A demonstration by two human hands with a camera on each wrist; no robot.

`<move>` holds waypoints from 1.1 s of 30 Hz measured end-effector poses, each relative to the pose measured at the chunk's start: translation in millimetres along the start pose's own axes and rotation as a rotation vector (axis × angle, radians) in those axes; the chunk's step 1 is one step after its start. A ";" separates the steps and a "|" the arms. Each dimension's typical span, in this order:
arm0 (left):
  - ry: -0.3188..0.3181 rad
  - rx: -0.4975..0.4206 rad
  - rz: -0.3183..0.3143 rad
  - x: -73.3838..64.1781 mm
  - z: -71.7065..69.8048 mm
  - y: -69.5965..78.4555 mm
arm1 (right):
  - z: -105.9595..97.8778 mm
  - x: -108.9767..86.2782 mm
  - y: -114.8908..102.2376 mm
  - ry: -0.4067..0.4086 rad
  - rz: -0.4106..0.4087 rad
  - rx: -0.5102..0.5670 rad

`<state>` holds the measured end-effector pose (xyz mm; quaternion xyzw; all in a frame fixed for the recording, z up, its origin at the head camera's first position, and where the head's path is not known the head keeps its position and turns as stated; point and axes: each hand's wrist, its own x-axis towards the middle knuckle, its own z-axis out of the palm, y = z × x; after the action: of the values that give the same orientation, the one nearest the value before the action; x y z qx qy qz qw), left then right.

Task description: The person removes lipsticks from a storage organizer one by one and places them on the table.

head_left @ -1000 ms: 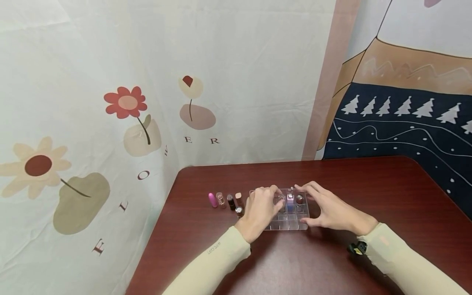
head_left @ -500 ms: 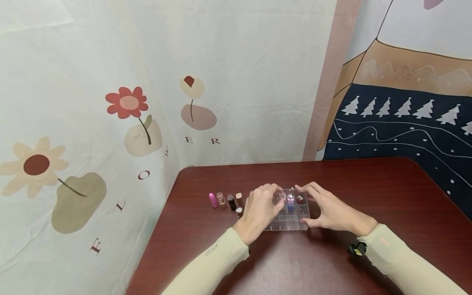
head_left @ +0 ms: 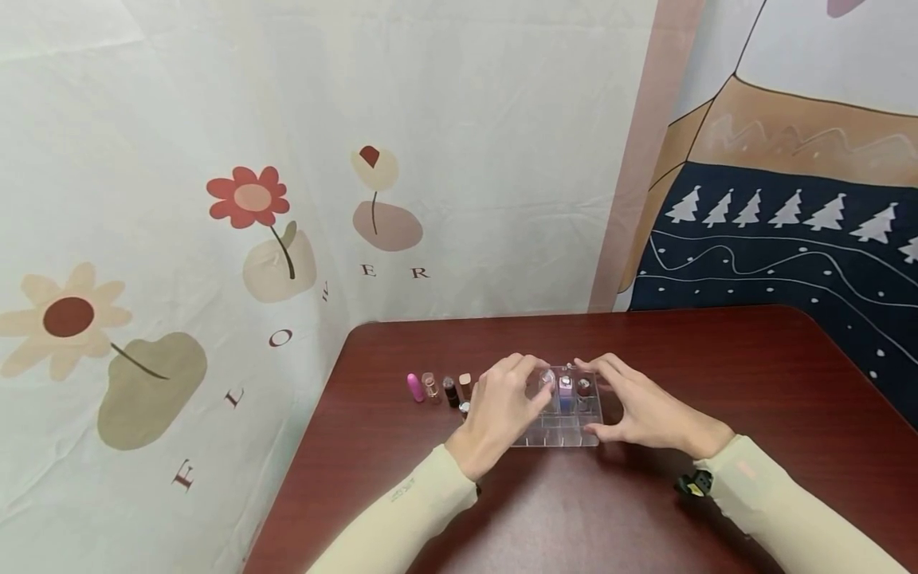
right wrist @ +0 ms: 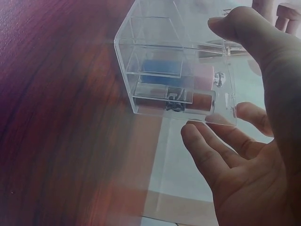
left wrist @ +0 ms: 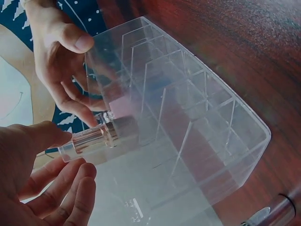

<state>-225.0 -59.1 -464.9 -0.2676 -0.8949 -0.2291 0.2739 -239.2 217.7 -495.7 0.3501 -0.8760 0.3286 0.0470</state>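
A clear acrylic organizer (head_left: 559,438) with divided compartments stands on the table between my hands. My left hand (head_left: 498,406) pinches the top of a clear-capped lipstick (left wrist: 91,141) between thumb and fingers. The lipstick's lower end is in a back-row compartment. On the organizer's right side, my right hand (head_left: 649,410) holds it, thumb near the front corner and fingers at the back. Two other tubes sit in the back row: a pink-and-blue one (right wrist: 160,68) and a reddish-brown one with a clear cap (right wrist: 200,102).
Left of the organizer, several lipsticks stand on the dark red table (head_left: 574,510): a bright pink one (head_left: 415,387), a clear-capped one (head_left: 430,387), a black one (head_left: 450,391) and a brown one (head_left: 464,386). Printed cloth (head_left: 502,159) hangs behind the table.
My left wrist and forearm have shifted slightly left, the fingers still at the lipstick. My right hand and the organizer have stayed nearly in place.
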 end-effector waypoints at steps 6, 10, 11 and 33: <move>0.047 0.009 0.048 -1.2 -7.0 0.1 | 0.4 0.5 0.6 0.004 -0.001 0.015; 0.066 -0.006 0.063 -2.6 -13.7 -1.2 | 0.7 0.5 1.1 0.003 0.005 0.017; 0.072 -0.007 0.064 -3.1 -15.2 -1.7 | 0.8 0.5 1.2 0.004 0.006 0.018; 0.179 -0.041 0.118 -21.9 -45.5 -18.3 | 2.7 0.1 -0.7 0.010 0.017 0.023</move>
<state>-203.8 -106.0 -449.2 -0.3039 -0.8448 -0.2537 0.3601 -238.4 215.5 -497.4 0.3413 -0.8749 0.3407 0.0448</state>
